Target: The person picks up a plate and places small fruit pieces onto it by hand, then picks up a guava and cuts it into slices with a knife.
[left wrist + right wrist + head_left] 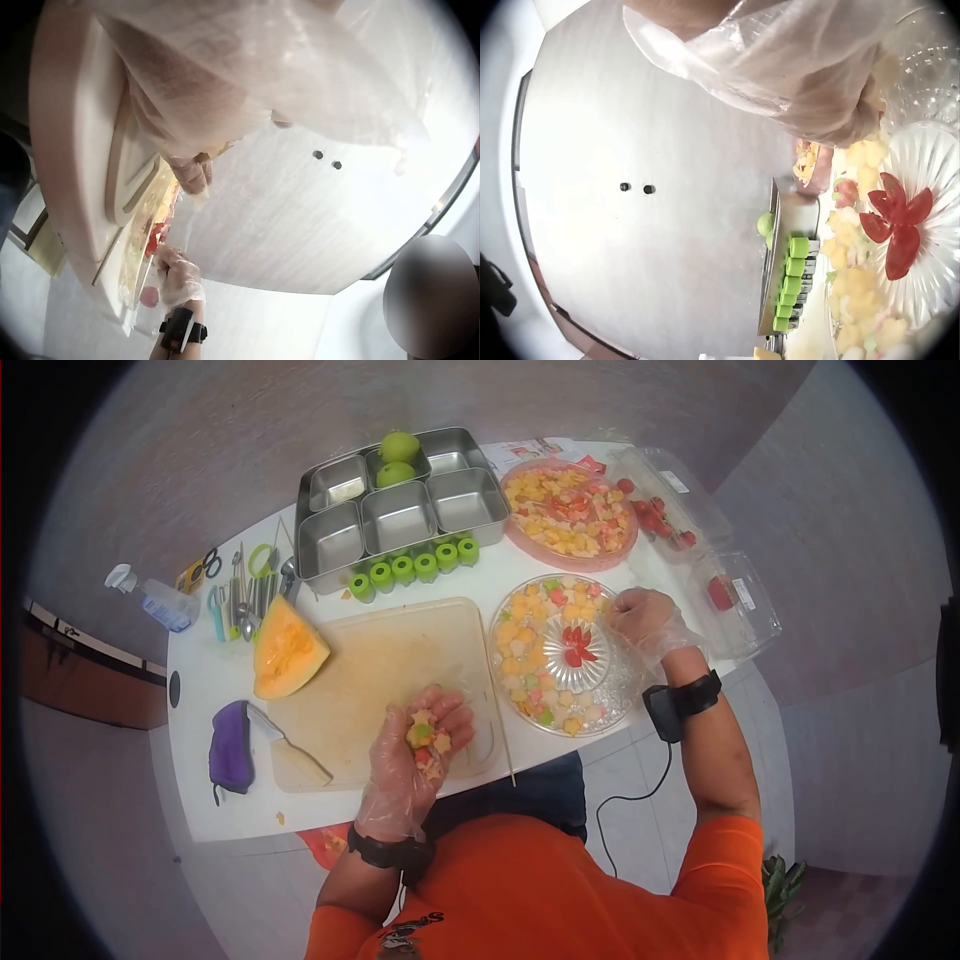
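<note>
My left hand (pixel 412 765), in a clear plastic glove, is cupped palm up above the cutting board's lower right part. Several small star-shaped fruit pieces (pixel 425 734), orange, green and red, lie in it with the fingers curled round them. My gloved right hand (pixel 645 618) is over the upper right rim of the round glass plate (pixel 625 670), fingers bent downward; whether they pinch a piece is hidden. Yellow, pink and green fruit shapes (pixel 855 292) ring much of that plate, and red petal-like pieces (pixel 900 229) lie at its centre.
Behind stand a steel compartment tray (pixel 400 515) with green fruits, green-topped cutters (pixel 403 569) and a pink fruit plate (pixel 570 555). Strawberry boxes (pixel 745 622) are at right. On the left are a melon wedge (pixel 290 650), knife (pixel 300 756), purple pouch (pixel 231 748) and spray bottle (pixel 165 605).
</note>
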A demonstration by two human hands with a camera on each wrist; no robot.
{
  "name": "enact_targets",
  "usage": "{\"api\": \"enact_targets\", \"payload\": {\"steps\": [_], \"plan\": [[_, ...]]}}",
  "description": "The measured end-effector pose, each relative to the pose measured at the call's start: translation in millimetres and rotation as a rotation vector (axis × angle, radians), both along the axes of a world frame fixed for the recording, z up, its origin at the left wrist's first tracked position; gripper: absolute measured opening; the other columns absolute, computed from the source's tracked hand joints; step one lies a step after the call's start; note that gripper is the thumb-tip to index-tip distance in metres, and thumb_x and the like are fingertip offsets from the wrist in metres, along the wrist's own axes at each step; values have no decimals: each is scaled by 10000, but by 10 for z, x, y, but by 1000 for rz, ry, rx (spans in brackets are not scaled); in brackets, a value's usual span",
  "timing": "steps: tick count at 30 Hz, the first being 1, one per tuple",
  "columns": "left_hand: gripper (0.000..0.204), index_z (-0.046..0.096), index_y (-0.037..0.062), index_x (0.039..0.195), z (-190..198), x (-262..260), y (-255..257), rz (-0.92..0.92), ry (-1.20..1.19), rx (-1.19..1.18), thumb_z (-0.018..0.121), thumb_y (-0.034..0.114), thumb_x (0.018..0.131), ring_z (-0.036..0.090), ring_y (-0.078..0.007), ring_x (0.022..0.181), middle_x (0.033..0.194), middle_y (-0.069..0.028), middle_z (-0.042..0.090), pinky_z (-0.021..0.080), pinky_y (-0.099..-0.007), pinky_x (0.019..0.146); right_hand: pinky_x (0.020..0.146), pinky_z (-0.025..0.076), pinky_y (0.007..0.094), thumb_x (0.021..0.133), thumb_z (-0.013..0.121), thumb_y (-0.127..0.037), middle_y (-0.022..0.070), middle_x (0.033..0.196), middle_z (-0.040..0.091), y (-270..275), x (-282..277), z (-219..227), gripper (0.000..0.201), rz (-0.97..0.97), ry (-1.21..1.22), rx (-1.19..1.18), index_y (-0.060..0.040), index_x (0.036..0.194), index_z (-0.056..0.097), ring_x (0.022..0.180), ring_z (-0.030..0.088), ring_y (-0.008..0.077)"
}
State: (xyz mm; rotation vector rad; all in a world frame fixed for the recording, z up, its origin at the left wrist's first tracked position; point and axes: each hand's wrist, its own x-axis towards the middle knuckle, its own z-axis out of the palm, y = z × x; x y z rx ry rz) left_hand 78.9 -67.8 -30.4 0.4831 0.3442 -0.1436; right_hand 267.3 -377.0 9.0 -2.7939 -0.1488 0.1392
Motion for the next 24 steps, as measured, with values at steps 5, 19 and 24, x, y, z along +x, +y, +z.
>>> {"api": "enact_targets", "payload": {"steps": [5,19,24], "plan": [[611,567,31,1215,-13,0,14,-9,-23,-25,649,547,898,555,-222,971,1110,-121,578,567,-394,871,777,526,371,784,666,-241,170,894,700,85,104,-26,211,52,62,-72,-68,891,723,845,661,335],[589,567,38,1194,55,17,-27,0,12,10,621,554,914,515,-204,915,1068,-95,549,517,-360,837,796,540,383,801,698,-268,156,936,716,-136,61,97,217,-11,-47,27,-89,914,743,855,681,338],[543,547,64,1148,-104,49,14,-69,-136,-197,624,548,913,516,-196,945,1082,-80,560,495,-361,885,701,530,383,818,667,-190,143,834,691,71,-173,325,142,119,-230,194,-57,845,708,747,664,327]]}}
